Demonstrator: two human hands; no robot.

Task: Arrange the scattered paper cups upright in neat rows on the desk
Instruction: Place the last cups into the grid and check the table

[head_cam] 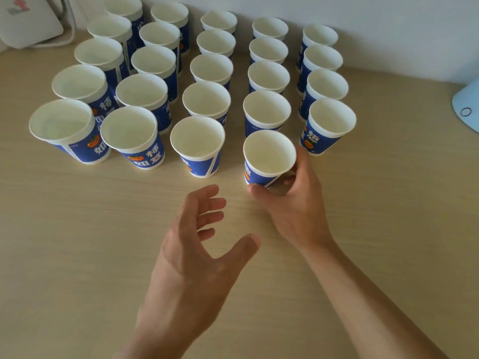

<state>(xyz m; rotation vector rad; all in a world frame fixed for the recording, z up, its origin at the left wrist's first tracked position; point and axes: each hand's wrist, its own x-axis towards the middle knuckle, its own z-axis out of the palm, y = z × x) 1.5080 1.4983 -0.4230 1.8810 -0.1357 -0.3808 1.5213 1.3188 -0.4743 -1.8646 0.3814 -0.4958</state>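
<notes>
The right hand point(298, 203) grips a blue-and-white paper cup point(268, 156) low on its side. The thumb point(256, 189) curls round the near side and the fingers wrap the far right side. The cup is mouth up and leans a little toward the person. Its base is hidden behind the fingers, so I cannot tell whether it sits on the counter point(77, 242). It is at the near end of the fourth column from the left, just in front of the next cup back point(267, 108).

The left hand point(191, 244) hovers over bare counter to the left of the right hand and closer to the person. Its fingers are spread and loosely bent, its thumb is stretched out to the right, and it holds nothing.

Beyond the hands, the other paper cups point(207, 99) stand upright with open mouths, in columns running away toward the wall point(388, 22). The three columns on the left hold five cups each. The rightmost column holds four, and its front cup point(332, 117) stands just right of the gripped one and a little farther back. The cups in the two left columns crowd close together, some rims overlapping in this view. The cups show orange fruit pictures and white characters on blue bands.

A white device point(26, 22) with a cable point(70, 27) sits in the far left corner. A light-blue object point(466, 104) cuts in at the right edge.
</notes>
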